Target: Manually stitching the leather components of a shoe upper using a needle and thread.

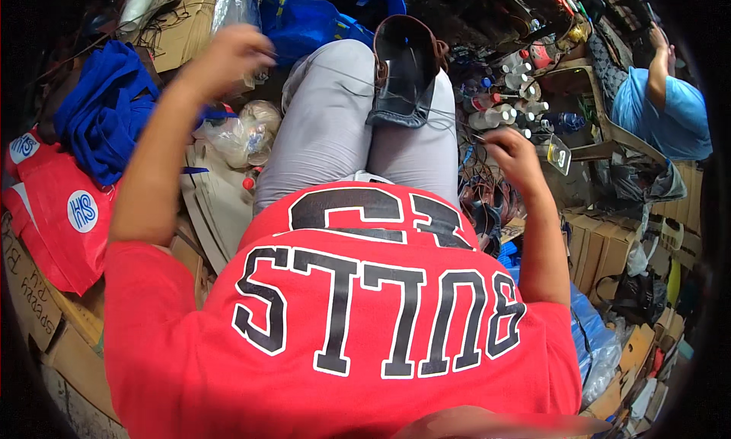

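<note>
A black leather shoe (406,81) with a brown inner edge rests across my knees, its opening facing up. Dark thread (346,87) runs from it over my left knee toward my left hand (231,57). That hand is raised to the left, blurred a little, with the fingers curled together on the thread. On the other side, my right hand (514,156) is just right of my right thigh. Its fingertips pinch a thin, needle-like piece (478,138), too small to name surely. More thread loops between the shoe and this hand.
Several small bottles (499,118) stand close on the right. Beyond them another person in a blue shirt (662,108) is near. Blue cloth (106,111), a red bag (65,218) and a clear plastic bag (242,138) lie left. A blue bag (320,24) sits ahead.
</note>
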`<state>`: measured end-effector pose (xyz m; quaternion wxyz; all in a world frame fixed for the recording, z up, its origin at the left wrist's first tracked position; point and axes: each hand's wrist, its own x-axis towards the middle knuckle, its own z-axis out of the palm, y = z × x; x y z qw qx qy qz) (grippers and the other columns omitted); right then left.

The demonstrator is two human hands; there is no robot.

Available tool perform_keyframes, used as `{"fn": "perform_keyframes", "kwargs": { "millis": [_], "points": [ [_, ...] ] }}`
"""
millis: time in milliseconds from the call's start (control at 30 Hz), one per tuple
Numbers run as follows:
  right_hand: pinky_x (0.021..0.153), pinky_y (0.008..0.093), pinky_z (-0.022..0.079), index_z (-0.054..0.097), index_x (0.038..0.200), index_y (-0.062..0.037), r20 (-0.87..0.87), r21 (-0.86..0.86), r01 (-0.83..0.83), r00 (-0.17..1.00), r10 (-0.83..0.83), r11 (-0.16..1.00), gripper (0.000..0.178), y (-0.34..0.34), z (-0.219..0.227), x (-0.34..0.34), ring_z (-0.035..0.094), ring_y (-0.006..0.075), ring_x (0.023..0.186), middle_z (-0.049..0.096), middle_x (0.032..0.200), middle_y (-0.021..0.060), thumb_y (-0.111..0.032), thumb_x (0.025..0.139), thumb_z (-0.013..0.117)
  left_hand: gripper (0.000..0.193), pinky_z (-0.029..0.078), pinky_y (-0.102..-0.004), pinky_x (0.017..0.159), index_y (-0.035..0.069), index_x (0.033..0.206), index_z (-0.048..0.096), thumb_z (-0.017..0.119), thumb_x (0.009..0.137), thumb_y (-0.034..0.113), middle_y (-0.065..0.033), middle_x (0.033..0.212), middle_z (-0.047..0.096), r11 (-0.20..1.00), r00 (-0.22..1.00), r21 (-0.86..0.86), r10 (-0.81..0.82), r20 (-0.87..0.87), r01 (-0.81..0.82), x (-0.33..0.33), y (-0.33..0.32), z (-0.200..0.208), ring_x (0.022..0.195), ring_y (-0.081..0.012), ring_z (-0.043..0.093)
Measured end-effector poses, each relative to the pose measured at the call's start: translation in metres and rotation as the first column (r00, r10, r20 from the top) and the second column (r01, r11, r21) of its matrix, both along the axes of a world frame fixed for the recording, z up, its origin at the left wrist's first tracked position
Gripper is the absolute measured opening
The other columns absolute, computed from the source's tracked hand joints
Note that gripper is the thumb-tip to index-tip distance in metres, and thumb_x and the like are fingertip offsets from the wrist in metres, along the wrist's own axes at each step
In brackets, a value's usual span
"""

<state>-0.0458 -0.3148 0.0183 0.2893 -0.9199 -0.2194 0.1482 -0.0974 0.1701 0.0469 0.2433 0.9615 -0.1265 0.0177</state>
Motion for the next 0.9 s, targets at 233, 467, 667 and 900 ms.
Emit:
{"fn": "perform_keyframes", "kwargs": {
  "millis": [233, 467, 667, 900],
  "points": [
    [0.078, 0.0356, 0.049, 0.07, 0.094, -0.0085, 0.131, -0.57, 0.502, 0.837, -0.532, 0.65, 0.023, -0.283, -0.037, -0.034, 0.064, 0.0297, 0.086, 0.066, 0.09, 0.0142, -0.018, 0.074, 0.065, 0.024, 0.048, -0.0398, 0.073, 0.008, 0.093, 0.068, 0.065, 0.078, 0.026, -0.0175, 0.085, 0.066, 0.505, 0.647, 0.444, 0.715, 0.264, -0.74, -0.048, 0.244, 0.041, 0.082, -0.0338, 0.063],
    [0.077, 0.0281, 0.049, 0.069, 0.095, -0.0048, -0.12, 0.08, 0.249, 0.964, -0.238, 0.965, 0.021, -0.049, -0.018, -0.001, 0.064, 0.0189, 0.085, 0.068, 0.091, 0.0099, -0.005, 0.074, 0.067, 0.037, 0.044, -0.0339, 0.092, 0.01, 0.111, 0.065, 0.069, 0.074, 0.013, -0.0117, 0.111, 0.061, 0.998, 0.98, -0.039, -0.039, 0.194, 0.047, 0.024, -0.054, -0.001, 0.102, -0.0259, 0.057],
    [0.071, 0.0285, 0.049, 0.068, 0.085, -0.0045, 0.111, 0.249, -0.17, 0.983, 0.146, 0.954, 0.01, 0.092, 0.019, 0.026, 0.061, 0.0169, 0.08, 0.061, 0.082, 0.0061, 0.0, 0.077, 0.066, 0.031, 0.045, -0.0369, 0.086, 0.007, 0.096, 0.067, 0.076, 0.069, 0.02, -0.0114, 0.105, 0.059, 0.916, 0.942, -0.232, -0.334, 0.005, 0.326, 0.056, -0.162, -0.021, 0.101, -0.0296, 0.056],
    [0.07, 0.027, 0.05, 0.069, 0.084, -0.0052, 0.047, 0.186, -0.275, 0.962, 0.271, 0.943, 0.016, 0.097, 0.011, 0.029, 0.061, 0.0152, 0.079, 0.057, 0.081, 0.0046, 0.005, 0.072, 0.067, 0.026, 0.046, -0.0343, 0.082, 0.007, 0.09, 0.068, 0.076, 0.068, 0.019, -0.0116, 0.096, 0.059, 0.909, 0.867, -0.297, -0.382, -0.32, 0.291, 0.075, -0.164, -0.03, 0.095, -0.0266, 0.058]
  ]
}}
